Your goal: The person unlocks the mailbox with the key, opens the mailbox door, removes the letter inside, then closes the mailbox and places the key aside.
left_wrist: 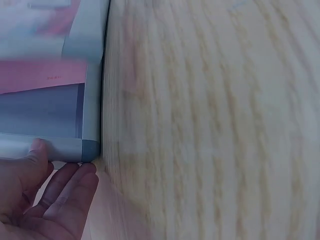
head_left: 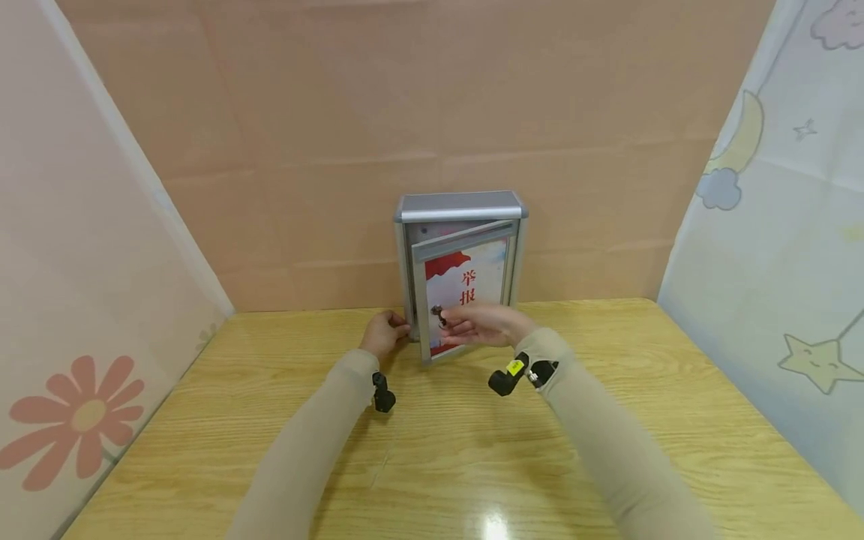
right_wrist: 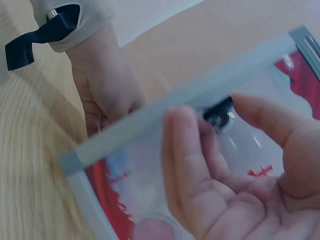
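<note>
A silver-framed metal box (head_left: 461,206) stands upright at the back of the table, its front door (head_left: 472,262) ajar and swung out at the left side. On the door is a printed sheet with red characters. My left hand (head_left: 385,334) holds the box's lower left edge, thumb (left_wrist: 36,150) on the front of the frame and fingers round the outer side. In front of the door, my right hand (head_left: 489,324) pinches a dark key (right_wrist: 226,105) at the lock (right_wrist: 218,119) near the door's free edge. The right wrist view shows the left hand behind that edge.
The box stands on a wood-grain table (head_left: 270,375), close to a tan backdrop (head_left: 324,180). Patterned panels rise at the left (head_left: 135,262) and right (head_left: 796,247). Each wrist wears a small black camera mount (head_left: 383,394).
</note>
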The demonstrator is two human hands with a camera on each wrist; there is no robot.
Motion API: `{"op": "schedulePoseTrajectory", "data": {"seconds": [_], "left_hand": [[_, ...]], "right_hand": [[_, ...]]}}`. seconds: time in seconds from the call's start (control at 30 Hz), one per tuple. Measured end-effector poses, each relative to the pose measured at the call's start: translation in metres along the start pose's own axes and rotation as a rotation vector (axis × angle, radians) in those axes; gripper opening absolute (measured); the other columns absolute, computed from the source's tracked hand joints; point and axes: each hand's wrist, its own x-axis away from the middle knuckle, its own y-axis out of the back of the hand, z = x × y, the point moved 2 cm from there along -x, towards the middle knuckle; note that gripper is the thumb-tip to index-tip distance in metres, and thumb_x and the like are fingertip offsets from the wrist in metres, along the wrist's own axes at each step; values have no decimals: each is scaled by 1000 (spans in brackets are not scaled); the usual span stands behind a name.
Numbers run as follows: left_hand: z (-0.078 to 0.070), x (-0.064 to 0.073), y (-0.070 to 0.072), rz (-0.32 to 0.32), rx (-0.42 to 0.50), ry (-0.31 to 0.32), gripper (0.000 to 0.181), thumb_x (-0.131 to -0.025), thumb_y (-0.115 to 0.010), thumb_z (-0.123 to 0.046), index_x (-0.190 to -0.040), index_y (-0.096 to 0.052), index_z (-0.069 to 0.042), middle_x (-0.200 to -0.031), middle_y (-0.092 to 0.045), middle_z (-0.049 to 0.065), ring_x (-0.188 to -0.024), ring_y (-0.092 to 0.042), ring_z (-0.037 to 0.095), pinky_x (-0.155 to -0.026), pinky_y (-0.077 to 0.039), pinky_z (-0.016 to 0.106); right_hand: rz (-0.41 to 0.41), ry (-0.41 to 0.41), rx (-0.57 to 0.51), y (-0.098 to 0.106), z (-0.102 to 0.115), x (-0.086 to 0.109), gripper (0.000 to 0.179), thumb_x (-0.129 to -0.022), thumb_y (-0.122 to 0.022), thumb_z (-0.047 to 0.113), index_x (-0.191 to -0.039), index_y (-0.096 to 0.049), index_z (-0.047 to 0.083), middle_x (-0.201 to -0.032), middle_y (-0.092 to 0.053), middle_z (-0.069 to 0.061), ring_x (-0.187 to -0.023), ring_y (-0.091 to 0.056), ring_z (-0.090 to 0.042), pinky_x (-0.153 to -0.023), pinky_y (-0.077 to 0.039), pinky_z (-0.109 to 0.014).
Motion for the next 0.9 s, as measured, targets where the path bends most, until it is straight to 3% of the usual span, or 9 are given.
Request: {"op": "schedulePoseTrajectory", "data": {"seconds": [0.17, 0.4, 0.7, 0.9], "left_hand": [[0, -2, 2, -4, -30, -9, 14, -92, -66, -10, -99, -61, 2, -95, -64, 13, -88, -63, 25, -70, -51, 27], [2, -3, 4, -2, -16, 0, 14, -92, -66, -10, -99, -60, 1, -94, -63, 12, -85, -62, 22, -69, -51, 27], [6, -6, 3, -14, -33, -21, 15, -91, -67, -11, -98, -61, 1, -93, -63, 12, -83, -62, 21, -70, -52, 28], [8, -8, 2, -5, -10, 2, 15, -92, -67, -12, -99, -61, 0, -94, -63, 12, -84, -62, 22, -70, -52, 29]], "right_hand": [[86, -9, 126, 13, -2, 15, 26, -100, -52, 14, -118, -48, -6, -100, -63, -14, -98, -65, -24, -100, -48, -37], [176, -10, 143, 24, -3, 28, 17, -99, -52, 12, -100, -58, -5, -98, -67, -16, -90, -68, -20, -87, -55, -29], [207, -3, 158, 30, -7, 33, 19, -100, -52, 12, -94, -63, -1, -99, -69, -16, -90, -69, -19, -90, -54, -32], [221, 4, 166, 32, -8, 36, 20, -101, -51, 14, -95, -64, -1, -98, -70, -14, -91, -69, -19, -89, -54, -32]]}}
